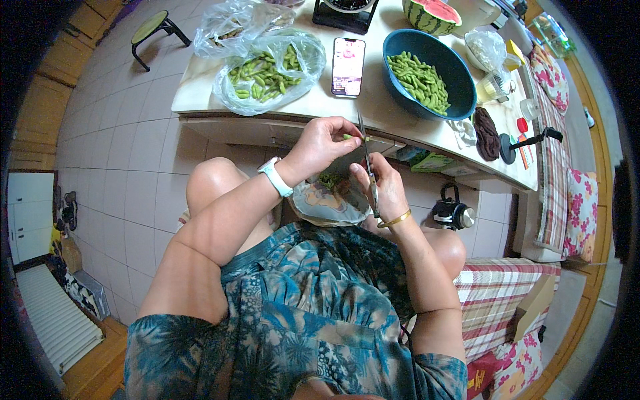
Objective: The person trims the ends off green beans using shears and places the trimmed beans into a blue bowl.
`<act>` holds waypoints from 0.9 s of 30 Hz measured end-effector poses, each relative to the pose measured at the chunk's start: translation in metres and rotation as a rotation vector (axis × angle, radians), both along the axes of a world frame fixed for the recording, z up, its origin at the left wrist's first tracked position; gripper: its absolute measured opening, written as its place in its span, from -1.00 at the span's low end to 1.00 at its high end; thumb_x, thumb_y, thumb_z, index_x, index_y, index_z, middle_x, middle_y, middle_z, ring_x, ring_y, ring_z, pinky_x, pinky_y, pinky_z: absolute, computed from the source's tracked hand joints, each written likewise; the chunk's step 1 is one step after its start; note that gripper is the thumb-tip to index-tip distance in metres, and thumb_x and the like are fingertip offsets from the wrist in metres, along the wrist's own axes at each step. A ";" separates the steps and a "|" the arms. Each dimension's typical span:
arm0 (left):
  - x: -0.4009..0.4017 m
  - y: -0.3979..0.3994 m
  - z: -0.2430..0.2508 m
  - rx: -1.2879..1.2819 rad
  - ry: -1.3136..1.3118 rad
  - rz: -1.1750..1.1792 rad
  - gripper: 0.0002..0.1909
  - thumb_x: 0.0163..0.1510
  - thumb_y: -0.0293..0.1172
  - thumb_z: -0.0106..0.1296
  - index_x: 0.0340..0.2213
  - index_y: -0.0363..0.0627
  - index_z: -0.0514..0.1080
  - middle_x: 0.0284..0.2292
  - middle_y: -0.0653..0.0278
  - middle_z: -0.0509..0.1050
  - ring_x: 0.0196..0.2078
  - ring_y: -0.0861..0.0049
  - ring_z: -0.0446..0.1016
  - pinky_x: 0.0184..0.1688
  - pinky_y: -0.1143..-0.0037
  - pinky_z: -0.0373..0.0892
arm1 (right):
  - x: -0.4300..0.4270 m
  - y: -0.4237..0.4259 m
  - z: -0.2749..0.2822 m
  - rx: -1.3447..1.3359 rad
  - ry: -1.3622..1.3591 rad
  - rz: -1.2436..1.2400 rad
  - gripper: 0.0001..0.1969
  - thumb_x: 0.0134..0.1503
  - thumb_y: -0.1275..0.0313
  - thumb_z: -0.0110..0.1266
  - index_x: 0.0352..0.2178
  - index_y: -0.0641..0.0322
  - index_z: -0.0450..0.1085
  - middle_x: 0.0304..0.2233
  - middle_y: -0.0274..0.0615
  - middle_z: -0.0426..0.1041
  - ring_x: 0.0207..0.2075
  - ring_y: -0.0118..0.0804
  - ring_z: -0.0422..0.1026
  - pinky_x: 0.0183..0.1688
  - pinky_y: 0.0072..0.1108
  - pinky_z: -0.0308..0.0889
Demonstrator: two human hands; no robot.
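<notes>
Between its fingertips my left hand (325, 142) pinches a green soybean pod (348, 136), just beyond the table edge. My right hand (385, 185) grips a pair of scissors (368, 160), whose blades point away from me beside the pod's tip; how far they are parted is unclear. Below both hands sits a lined bin (325, 202) with green trimmings inside. Pods lie in a clear plastic bag (305, 85) on the table's left part. More pods fill part of a blue basin (392, 92) to the right. A lit phone (348, 67) lies between bag and basin.
The marble-patterned table (200, 90) also bears half a watermelon (432, 17), a black stand (345, 20), a dark cloth (485, 132) and a phone holder (507, 148). A kettle (452, 212) stands on the floor at right. A stool (150, 27) is at the upper left.
</notes>
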State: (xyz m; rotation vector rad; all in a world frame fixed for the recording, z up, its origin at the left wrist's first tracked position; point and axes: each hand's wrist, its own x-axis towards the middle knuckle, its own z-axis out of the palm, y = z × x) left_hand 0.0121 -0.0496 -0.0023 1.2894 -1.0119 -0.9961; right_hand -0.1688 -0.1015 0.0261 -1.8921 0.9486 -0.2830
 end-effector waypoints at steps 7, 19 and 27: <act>0.004 0.003 0.008 0.078 -0.045 -0.090 -0.87 0.02 -0.53 0.16 -0.33 -0.29 0.51 -0.40 0.35 0.54 -0.36 0.76 0.46 -0.26 0.65 0.41 | -0.004 -0.001 -0.013 -0.070 -0.033 0.052 -0.61 0.06 0.14 0.21 -0.37 0.29 0.33 -0.56 -0.01 0.44 -0.51 -0.04 0.44 -0.38 -0.37 0.34; 0.011 0.005 0.011 0.111 -0.090 -0.120 -0.87 0.01 -0.50 0.17 -0.36 -0.27 0.53 -0.44 0.40 0.53 -0.42 0.80 0.42 -0.33 0.67 0.38 | -0.002 -0.001 -0.012 -0.118 0.030 0.048 -0.58 0.05 0.09 0.19 -0.44 0.27 0.32 -0.58 0.06 0.41 -0.49 0.12 0.42 -0.41 -0.29 0.30; 0.013 0.004 0.002 0.063 -0.056 -0.080 -0.86 0.02 -0.50 0.19 -0.34 -0.25 0.50 -0.46 0.47 0.48 -0.43 0.84 0.39 -0.37 0.71 0.34 | -0.002 -0.001 -0.007 -0.217 0.076 0.047 -0.57 0.05 0.06 0.19 -0.46 0.26 0.34 -0.61 0.04 0.41 -0.51 0.15 0.42 -0.43 -0.25 0.30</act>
